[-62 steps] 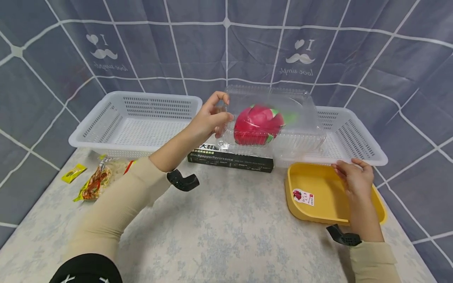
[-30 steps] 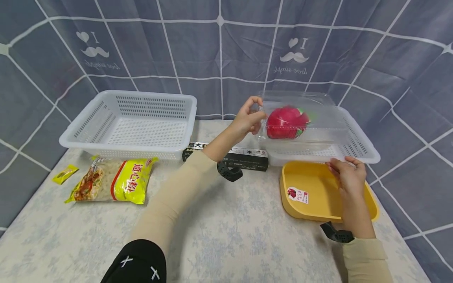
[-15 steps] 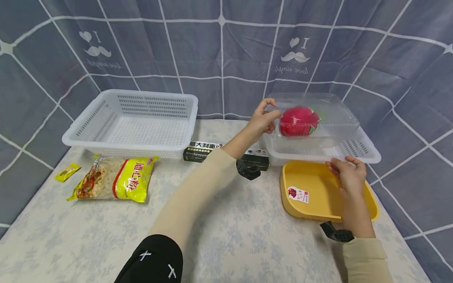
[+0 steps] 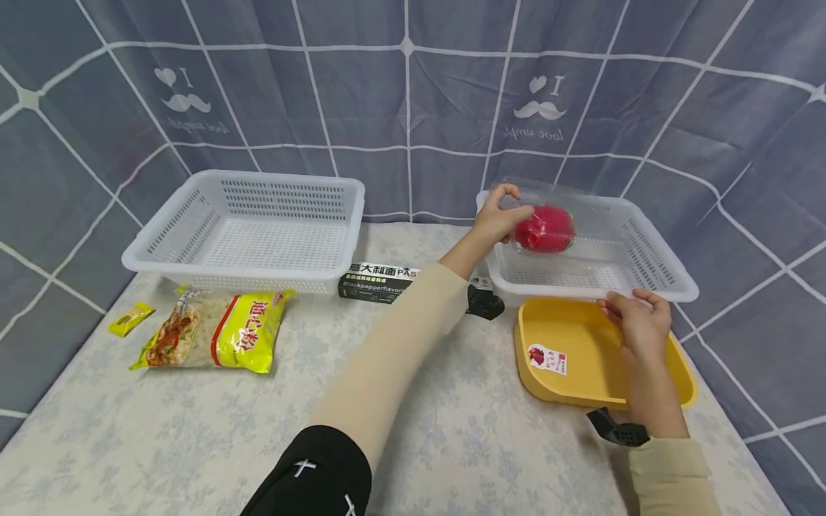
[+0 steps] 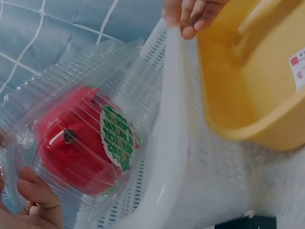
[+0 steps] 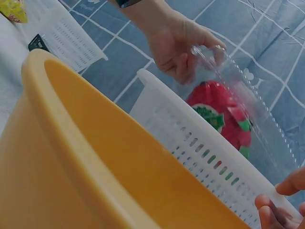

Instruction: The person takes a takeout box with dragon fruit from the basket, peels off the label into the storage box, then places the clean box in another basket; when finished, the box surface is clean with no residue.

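My left hand point(image 4: 498, 216) pinches the left end of a clear plastic clamshell box point(image 5: 107, 59) with a red dragon fruit point(image 4: 547, 229) inside. The box is tilted, down within the walls of the right white basket point(image 4: 665, 261). A green and white label faces out from the fruit in the left wrist view. My right hand point(image 4: 645, 326) grips the near right rim of that same basket between thumb and fingers, its forearm above a yellow plastic tub point(image 4: 581, 358) with a dragon fruit sticker.
Another white basket point(image 4: 277, 240) stands at the back left. In front of it lie a yellow pasta bag point(image 4: 219, 330) and a small yellow packet point(image 4: 131, 319). A black pasta box point(image 4: 374, 283) lies between the baskets, partly behind my left arm. A grey-blue curtain point(image 4: 413, 107) hangs behind.
My left hand has carried the clamshell box rightward and lowered it into the right basket. The pasta bag came out from behind my arm. My right hand has stayed at the rim.
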{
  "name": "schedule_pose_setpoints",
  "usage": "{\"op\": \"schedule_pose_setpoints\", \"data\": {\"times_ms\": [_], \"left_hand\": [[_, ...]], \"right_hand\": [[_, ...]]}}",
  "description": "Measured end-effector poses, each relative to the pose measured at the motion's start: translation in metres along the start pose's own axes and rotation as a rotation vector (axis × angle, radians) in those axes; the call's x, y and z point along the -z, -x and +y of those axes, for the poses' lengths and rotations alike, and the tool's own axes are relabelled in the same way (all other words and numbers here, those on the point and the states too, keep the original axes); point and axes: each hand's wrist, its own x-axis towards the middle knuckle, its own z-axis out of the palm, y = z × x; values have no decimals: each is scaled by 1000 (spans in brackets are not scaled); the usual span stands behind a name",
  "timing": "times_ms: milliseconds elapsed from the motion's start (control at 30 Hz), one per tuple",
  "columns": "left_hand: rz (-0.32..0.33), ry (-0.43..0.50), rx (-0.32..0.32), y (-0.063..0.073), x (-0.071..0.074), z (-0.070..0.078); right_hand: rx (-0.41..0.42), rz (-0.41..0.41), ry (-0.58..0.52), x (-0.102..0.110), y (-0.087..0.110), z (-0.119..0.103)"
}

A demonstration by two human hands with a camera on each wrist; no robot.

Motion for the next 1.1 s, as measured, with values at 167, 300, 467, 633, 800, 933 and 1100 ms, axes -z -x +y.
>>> {"op": "schedule_pose_setpoints", "data": {"times_ms": [167, 300, 467, 633, 800, 933, 1100], "left_hand": [[28, -49, 14, -1, -9, -6], [56, -85, 17, -1, -13, -13], [36, -152, 34, -1, -14, -20], [24, -206, 29, -1, -14, -23], [-4, -249, 6, -1, -13, -23], [-36, -280, 4, -1, -11, -23], [-112, -327, -7, -3, -10, -21]], "right_hand": [[6, -1, 13, 2, -1, 0], [10, 9, 31, 2, -1, 1], [5, 9, 21, 3, 0, 1], [-7, 3, 14, 2, 1, 1], [9, 1, 5, 1, 1, 0], [5, -2, 12, 1, 1, 0], [4, -1, 31, 0, 1, 0]]}}
